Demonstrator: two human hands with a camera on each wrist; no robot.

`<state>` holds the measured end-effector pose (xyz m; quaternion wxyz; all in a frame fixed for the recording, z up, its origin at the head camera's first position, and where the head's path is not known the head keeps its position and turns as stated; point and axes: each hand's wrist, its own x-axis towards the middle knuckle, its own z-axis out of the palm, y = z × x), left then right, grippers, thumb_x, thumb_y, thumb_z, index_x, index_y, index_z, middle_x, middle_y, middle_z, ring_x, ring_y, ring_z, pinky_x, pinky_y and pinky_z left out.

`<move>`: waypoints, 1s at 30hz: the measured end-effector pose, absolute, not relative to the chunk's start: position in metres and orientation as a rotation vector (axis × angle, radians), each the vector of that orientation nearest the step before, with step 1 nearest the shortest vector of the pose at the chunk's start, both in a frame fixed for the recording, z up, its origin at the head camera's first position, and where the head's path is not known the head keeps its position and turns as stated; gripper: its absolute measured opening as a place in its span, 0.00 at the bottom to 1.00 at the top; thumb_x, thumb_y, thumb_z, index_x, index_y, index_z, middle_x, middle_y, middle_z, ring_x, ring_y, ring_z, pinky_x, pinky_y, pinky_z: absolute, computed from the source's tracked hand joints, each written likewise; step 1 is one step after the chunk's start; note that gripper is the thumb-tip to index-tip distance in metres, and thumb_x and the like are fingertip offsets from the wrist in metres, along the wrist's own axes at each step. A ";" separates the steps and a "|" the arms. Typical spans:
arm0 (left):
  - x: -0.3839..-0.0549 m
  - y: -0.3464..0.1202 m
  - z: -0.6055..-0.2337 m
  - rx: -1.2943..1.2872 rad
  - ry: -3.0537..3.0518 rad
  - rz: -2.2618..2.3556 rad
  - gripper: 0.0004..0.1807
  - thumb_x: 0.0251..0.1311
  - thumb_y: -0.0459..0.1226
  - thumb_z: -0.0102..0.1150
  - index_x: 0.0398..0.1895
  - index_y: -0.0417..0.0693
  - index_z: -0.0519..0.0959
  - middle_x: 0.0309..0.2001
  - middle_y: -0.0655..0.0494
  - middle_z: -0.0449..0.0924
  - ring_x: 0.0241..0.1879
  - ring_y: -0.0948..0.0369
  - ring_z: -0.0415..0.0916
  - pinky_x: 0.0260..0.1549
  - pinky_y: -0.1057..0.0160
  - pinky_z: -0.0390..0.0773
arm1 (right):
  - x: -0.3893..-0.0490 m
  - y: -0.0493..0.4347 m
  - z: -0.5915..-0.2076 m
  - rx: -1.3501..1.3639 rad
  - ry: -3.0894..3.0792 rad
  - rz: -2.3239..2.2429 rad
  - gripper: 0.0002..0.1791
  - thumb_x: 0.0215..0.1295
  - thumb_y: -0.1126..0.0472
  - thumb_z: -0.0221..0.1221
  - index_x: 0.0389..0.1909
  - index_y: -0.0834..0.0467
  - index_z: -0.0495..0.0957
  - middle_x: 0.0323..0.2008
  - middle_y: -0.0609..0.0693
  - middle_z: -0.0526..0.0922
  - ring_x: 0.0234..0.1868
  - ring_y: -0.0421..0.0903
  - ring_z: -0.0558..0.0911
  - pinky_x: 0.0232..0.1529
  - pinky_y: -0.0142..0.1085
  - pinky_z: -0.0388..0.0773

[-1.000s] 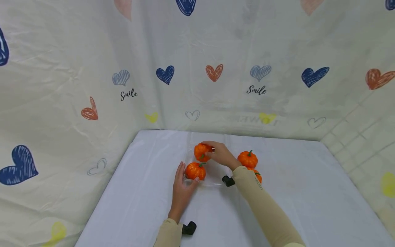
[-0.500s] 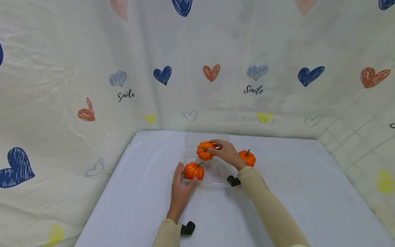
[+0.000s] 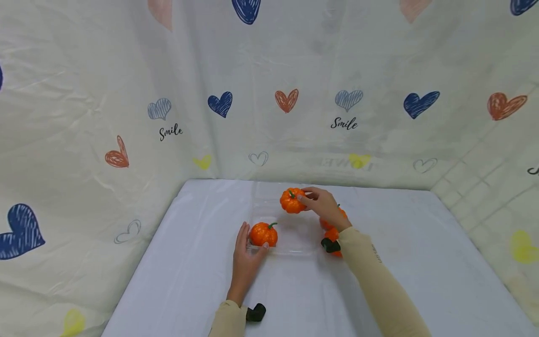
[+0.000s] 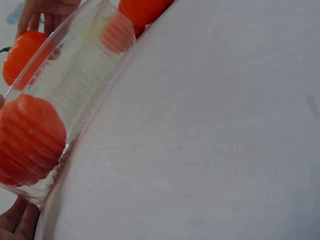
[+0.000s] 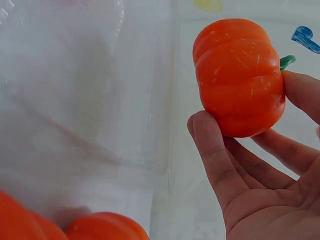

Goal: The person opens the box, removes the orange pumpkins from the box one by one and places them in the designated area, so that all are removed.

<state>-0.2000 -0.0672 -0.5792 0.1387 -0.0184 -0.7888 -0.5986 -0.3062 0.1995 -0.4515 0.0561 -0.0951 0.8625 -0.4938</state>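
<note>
A small orange pumpkin [image 3: 291, 201] with a green stem is pinched between the thumb and fingers of my right hand [image 3: 323, 206], over the back part of a clear plastic box [image 3: 294, 238]. The right wrist view shows this pumpkin [image 5: 240, 80] close up, thumb beside the stem. Another pumpkin [image 3: 264, 235] sits in the box's front left corner. My left hand [image 3: 245, 264] holds that corner, thumb at the front rim and fingers along the left side. Through the box wall [image 4: 75, 85], the left wrist view shows the seated pumpkin [image 4: 30, 140].
Two more pumpkins stand right of the box, a rear one [image 3: 326, 223] and a front one [image 3: 331, 234], both partly hidden by my right wrist and its camera [image 3: 330, 245]. A white cloth [image 3: 177, 262] covers the table. A heart-printed curtain [image 3: 294, 154] hangs behind.
My right hand has moved right with its pumpkin, which has tipped so the stem points up more. The left hand and the pumpkin beside it stay in place.
</note>
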 end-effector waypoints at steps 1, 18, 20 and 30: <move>-0.200 -0.067 -0.579 -0.059 -2.278 -1.731 0.49 0.67 0.51 0.72 0.84 0.44 0.60 0.84 0.55 0.55 0.80 0.50 0.59 0.74 0.43 0.66 | -0.306 0.202 -0.450 -0.284 2.619 -1.492 0.34 0.77 0.41 0.62 0.72 0.60 0.76 0.61 0.63 0.84 0.51 0.65 0.88 0.67 0.60 0.75; -0.196 -0.065 -0.576 -0.059 -2.266 -1.726 0.49 0.66 0.51 0.73 0.84 0.44 0.61 0.84 0.55 0.56 0.79 0.49 0.60 0.72 0.41 0.67 | -0.299 0.263 -0.441 -0.208 2.722 -1.461 0.38 0.77 0.39 0.61 0.74 0.64 0.73 0.63 0.68 0.82 0.50 0.64 0.88 0.61 0.58 0.81; -0.196 -0.066 -0.576 -0.056 -2.268 -1.727 0.49 0.65 0.51 0.74 0.84 0.44 0.61 0.84 0.56 0.56 0.79 0.50 0.60 0.73 0.42 0.67 | -0.298 0.270 -0.440 -0.197 2.726 -1.464 0.39 0.77 0.39 0.61 0.74 0.64 0.73 0.62 0.68 0.82 0.49 0.65 0.88 0.62 0.59 0.80; -0.194 -0.067 -0.575 -0.057 -2.266 -1.744 0.49 0.66 0.50 0.74 0.84 0.43 0.61 0.84 0.55 0.56 0.79 0.49 0.60 0.74 0.41 0.65 | -0.284 0.307 -0.444 -0.086 2.731 -1.466 0.42 0.79 0.38 0.59 0.77 0.66 0.68 0.63 0.70 0.81 0.51 0.61 0.89 0.68 0.63 0.74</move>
